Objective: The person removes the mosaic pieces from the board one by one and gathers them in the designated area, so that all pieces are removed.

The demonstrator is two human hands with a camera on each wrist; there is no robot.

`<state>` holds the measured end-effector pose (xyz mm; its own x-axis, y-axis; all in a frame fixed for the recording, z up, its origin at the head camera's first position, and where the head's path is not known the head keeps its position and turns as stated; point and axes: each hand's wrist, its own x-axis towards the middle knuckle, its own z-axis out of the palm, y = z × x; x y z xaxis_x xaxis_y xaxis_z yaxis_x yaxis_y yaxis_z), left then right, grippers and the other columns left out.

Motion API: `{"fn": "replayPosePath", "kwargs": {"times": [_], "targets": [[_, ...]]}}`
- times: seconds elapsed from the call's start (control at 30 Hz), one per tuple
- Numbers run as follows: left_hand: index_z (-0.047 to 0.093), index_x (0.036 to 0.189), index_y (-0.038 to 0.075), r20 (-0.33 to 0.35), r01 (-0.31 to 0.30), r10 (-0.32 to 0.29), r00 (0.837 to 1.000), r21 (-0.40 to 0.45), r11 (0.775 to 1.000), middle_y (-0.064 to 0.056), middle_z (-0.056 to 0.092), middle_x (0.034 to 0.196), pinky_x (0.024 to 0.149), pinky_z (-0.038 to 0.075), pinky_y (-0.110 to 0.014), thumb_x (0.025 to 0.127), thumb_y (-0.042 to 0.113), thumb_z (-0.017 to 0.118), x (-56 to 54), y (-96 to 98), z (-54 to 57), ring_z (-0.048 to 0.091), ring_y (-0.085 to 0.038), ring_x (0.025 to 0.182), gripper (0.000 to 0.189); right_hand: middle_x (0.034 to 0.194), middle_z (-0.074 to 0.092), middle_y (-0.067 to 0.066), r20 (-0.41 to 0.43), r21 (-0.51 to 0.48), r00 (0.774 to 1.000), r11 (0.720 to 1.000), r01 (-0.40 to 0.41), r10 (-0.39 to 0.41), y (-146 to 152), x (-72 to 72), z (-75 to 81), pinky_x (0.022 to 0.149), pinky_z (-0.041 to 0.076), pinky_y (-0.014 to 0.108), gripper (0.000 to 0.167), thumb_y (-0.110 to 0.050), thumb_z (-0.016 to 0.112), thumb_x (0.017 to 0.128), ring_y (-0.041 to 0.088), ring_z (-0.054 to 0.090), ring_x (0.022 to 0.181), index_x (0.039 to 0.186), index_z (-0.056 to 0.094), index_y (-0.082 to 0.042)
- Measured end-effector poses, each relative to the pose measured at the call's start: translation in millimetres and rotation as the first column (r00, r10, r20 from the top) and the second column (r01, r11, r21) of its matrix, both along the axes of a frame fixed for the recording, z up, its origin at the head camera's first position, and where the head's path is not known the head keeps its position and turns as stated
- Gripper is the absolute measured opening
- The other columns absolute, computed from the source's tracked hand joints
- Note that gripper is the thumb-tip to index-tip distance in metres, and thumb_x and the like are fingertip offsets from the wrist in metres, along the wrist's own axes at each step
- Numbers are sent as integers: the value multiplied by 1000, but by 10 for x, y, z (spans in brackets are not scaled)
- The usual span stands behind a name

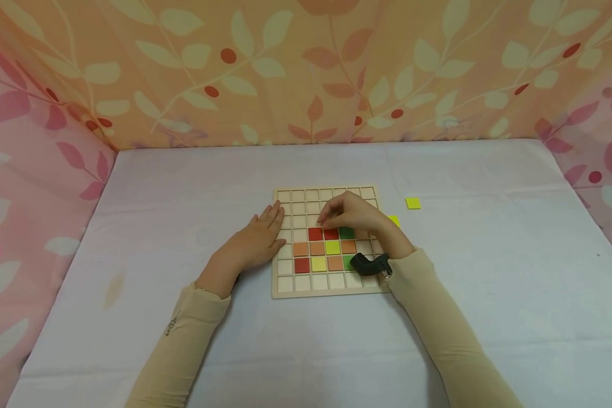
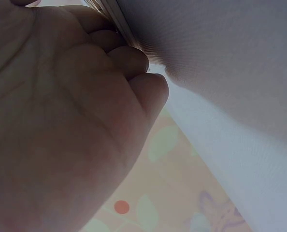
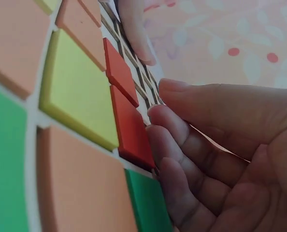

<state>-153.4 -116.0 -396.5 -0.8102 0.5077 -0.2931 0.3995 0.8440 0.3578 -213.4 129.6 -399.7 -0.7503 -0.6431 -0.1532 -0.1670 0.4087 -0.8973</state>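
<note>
A square wooden grid board [image 1: 310, 293] lies on the white cloth with red, orange, yellow and green square tiles in its middle cells. My left hand [image 1: 255, 241] rests flat at the board's left edge, fingertips on the rim. Over the middle of the board is my right hand [image 1: 354, 212], its fingers loosely bent and the fingertips right beside two red tiles [image 3: 133, 128] and a green tile [image 3: 148, 200]. No tile shows between its thumb and fingers in the right wrist view. Its forearm and the black wrist camera [image 1: 369, 264] cover the board's lower right cells.
One loose yellow tile [image 1: 413, 203] lies on the cloth right of the board. Another yellow tile [image 1: 394, 220] is partly hidden behind the right wrist. Flower-patterned fabric walls [image 1: 285, 73] stand behind and at both sides of the white table [image 1: 194, 181].
</note>
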Motion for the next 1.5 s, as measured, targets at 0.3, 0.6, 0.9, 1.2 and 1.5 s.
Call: {"fn": "replayPosePath", "kwargs": {"times": [0.3, 0.6, 0.9, 1.2, 1.5], "targets": [[6, 149, -4, -5, 0, 0, 1000, -3, 1000, -17, -4, 156, 114, 9, -48, 101, 28, 43, -6, -4, -13, -1, -30, 143, 69, 80, 68, 4, -15, 29, 1000, 1000, -11, 12, -29, 32, 12, 69, 50, 28, 7, -2, 71, 82, 17, 60, 72, 88, 72, 1], [7, 148, -6, -18, 6, -7, 1000, -35, 999, -18, -3, 156, 114, 11, -47, 101, 28, 43, 9, 31, 12, 1, -31, 143, 69, 81, 69, 5, -44, 62, 998, 998, -30, 32, -35, 34, 0, 68, 50, 27, 9, -2, 72, 81, 15, 62, 72, 90, 73, 1], [6, 148, -6, -11, 1, -2, 1000, -32, 999, -18, -4, 156, 114, 10, -47, 101, 28, 43, 16, 33, 22, 0, -31, 143, 69, 81, 69, 7, -38, 62, 999, 998, -30, 32, -33, 44, -1, 66, 49, 26, 11, -1, 72, 81, 15, 60, 71, 91, 73, 2], [6, 148, -6, -9, 0, -1, 1000, -37, 999, -18, -4, 156, 114, 10, -47, 101, 28, 43, 10, 38, 7, -1, -31, 143, 69, 77, 68, 3, -19, 32, 1000, 999, -9, 10, -49, 68, 26, 65, 49, 27, 7, -2, 72, 81, 16, 59, 69, 88, 73, 1], [5, 148, -5, 1, -7, 7, 1000, -30, 1000, -18, -5, 156, 114, 9, -47, 101, 28, 43, 16, 39, 18, -2, -31, 143, 69, 82, 70, 5, -32, 31, 999, 1000, 5, -4, -55, 75, 29, 68, 51, 28, 8, -2, 73, 81, 16, 62, 72, 88, 74, 1]]}}
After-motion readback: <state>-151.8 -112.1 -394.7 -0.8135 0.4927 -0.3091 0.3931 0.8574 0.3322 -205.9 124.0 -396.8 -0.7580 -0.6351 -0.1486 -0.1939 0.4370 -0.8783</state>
